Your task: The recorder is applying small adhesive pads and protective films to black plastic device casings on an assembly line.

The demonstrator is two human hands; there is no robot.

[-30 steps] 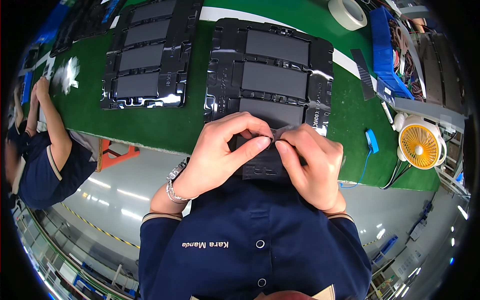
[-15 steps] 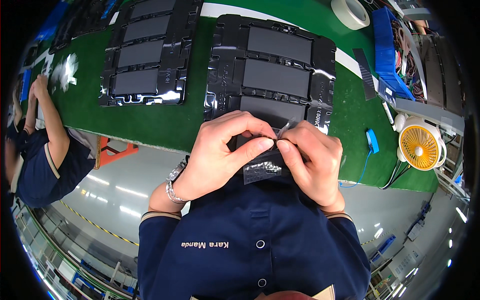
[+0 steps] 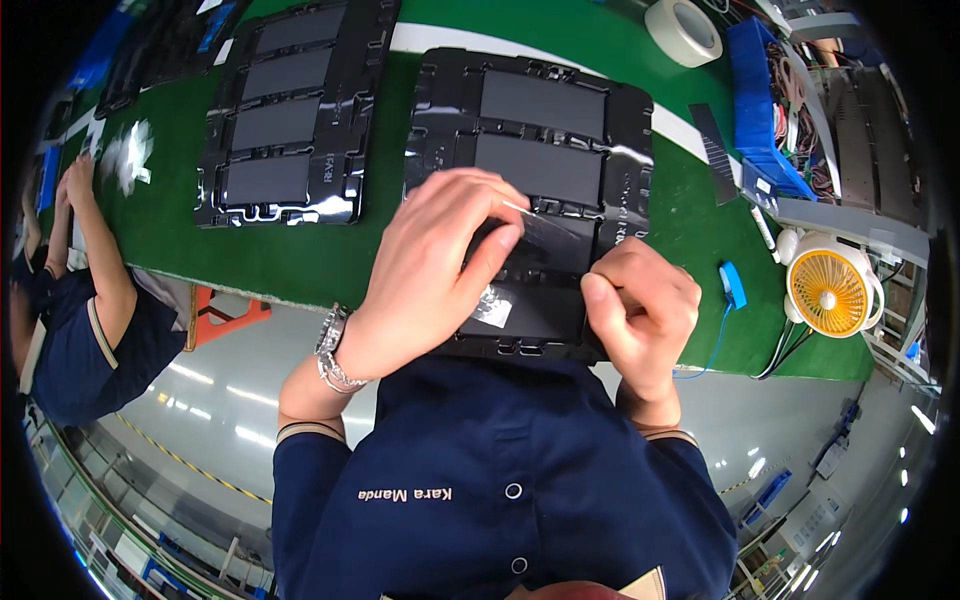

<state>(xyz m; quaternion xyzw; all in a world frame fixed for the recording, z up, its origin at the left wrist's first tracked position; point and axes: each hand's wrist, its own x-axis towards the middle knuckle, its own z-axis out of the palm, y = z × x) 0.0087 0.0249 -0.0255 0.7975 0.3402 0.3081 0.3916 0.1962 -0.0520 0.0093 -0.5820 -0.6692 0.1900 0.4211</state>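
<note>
My left hand [image 3: 440, 255] is closed in a pinch on a thin clear plastic film [image 3: 548, 228], which trails right from its fingertips over the black tray. My right hand [image 3: 645, 310] has curled fingers by the tray's right edge; whether anything is in them is hidden. Under and beyond both hands lies the black moulded plastic tray [image 3: 632, 130]. Flat dark grey rectangular panels [image 3: 543, 105] sit in its row of recesses. A pale shiny patch [image 3: 491, 306] shows on the near part of the tray beside my left thumb; I cannot tell what it is.
Left of my tray is a similar loaded black tray [image 3: 345, 130]. Crumpled clear film [image 3: 128, 157] lies farther left, near a co-worker's hands [image 3: 76, 180]. At right are a tape roll [image 3: 684, 32], a blue parts bin [image 3: 757, 110], a marker [image 3: 765, 233] and a yellow-white fan [image 3: 828, 293].
My hands have moved apart. The left went up and left with the clear film; the right moved slightly right and down. More of the tray's near end now shows.
</note>
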